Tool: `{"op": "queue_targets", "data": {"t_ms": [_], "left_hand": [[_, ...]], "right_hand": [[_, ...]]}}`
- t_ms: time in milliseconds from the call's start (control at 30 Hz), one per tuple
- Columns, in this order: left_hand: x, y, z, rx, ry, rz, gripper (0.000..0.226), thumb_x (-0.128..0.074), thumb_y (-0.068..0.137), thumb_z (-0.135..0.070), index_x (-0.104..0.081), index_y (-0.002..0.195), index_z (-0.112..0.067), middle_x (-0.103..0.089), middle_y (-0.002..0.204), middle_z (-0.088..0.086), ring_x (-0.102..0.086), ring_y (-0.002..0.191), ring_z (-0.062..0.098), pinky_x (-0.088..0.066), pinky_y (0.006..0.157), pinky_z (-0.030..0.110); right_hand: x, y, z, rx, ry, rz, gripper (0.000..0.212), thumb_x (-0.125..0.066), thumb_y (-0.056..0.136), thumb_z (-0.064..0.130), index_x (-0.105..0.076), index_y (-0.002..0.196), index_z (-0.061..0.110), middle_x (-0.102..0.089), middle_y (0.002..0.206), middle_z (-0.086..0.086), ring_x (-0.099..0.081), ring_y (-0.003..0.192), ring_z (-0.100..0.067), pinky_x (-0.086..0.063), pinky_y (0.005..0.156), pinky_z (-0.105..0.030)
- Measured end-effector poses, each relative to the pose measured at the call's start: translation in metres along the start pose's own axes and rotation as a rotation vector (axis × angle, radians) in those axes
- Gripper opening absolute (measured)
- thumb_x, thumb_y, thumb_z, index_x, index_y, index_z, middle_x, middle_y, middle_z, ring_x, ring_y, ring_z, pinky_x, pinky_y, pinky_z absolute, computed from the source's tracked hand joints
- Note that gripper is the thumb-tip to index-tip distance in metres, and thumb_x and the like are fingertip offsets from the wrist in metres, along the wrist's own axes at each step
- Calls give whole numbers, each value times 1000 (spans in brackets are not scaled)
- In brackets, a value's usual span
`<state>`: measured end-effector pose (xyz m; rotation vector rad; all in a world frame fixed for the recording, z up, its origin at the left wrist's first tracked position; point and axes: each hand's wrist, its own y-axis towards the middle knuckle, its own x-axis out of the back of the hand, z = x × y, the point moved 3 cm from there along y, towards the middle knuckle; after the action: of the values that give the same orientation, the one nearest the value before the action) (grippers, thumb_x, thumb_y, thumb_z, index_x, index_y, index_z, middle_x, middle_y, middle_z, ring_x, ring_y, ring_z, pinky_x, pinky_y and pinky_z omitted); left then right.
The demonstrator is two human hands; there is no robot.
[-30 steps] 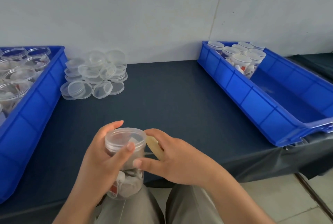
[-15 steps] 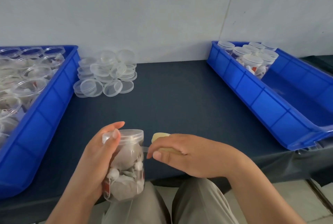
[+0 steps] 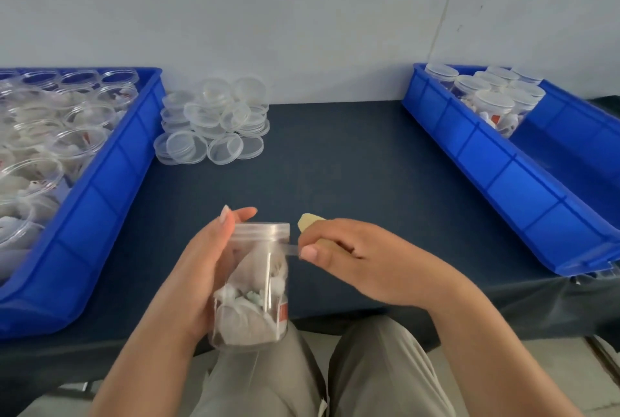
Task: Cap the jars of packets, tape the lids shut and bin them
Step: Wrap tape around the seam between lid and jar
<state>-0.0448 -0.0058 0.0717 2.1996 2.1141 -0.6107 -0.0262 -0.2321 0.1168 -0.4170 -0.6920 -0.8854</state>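
Above the lap, left hand (image 3: 204, 269) fingers wrapped around capped jar (image 3: 253, 286) of packets, upright. Right hand (image 3: 349, 255) pinches a tape roll (image 3: 310, 222), clear tape strip (image 3: 291, 250) running to the jar just under its lid (image 3: 261, 230). Loose lids (image 3: 214, 123) piled on table (image 3: 335, 165); left bin (image 3: 100, 188) holds open jars, right bin (image 3: 503, 175) capped ones.

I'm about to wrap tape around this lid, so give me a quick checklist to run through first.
1. Lid seated on jar: ok.
2. Left hand gripping the jar: ok.
3. Right hand holding the tape roll: ok.
4. Tape strip bridging roll and jar: ok.
5. Strip stuck over the lid seam: cannot tell.
6. Space in the right bin: ok.
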Motion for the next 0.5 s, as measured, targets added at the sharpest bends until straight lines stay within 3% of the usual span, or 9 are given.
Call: {"op": "queue_targets", "data": {"t_ms": [200,333,433,500], "left_hand": [[3,2,-3,-29,2,87,83,-77,74,-82,-70,135,-27,-70,128,27,-73,102,35,-63,80,45],[5,4,1,-38,84,69,84,-76,68,-87,-74,127,-27,-73,127,20,-74,107,35,-62,84,46],[7,4,-4,-104,213,11,83,-72,63,-93,-74,122,-34,-75,121,13,-74,108,36,-62,87,52],[9,3,-9,-158,322,-18,76,-68,64,-95,-73,118,-43,-76,117,3,-75,106,29,-63,88,52]], "right_hand": [[-5,2,1,6,20,-19,20,-49,108,56,-66,108,46,-65,102,22,-60,99,2,-39,79,-7],[-10,4,0,5,-2,-94,21,-49,108,54,-67,107,44,-61,95,23,-59,95,-2,-40,77,-11],[-6,2,-2,-4,-18,-103,18,-50,107,55,-66,105,46,-60,97,31,-57,96,4,-38,79,-6],[-1,2,-5,-20,-37,-89,17,-50,106,58,-64,104,49,-60,97,34,-57,97,7,-37,81,-3]]}}
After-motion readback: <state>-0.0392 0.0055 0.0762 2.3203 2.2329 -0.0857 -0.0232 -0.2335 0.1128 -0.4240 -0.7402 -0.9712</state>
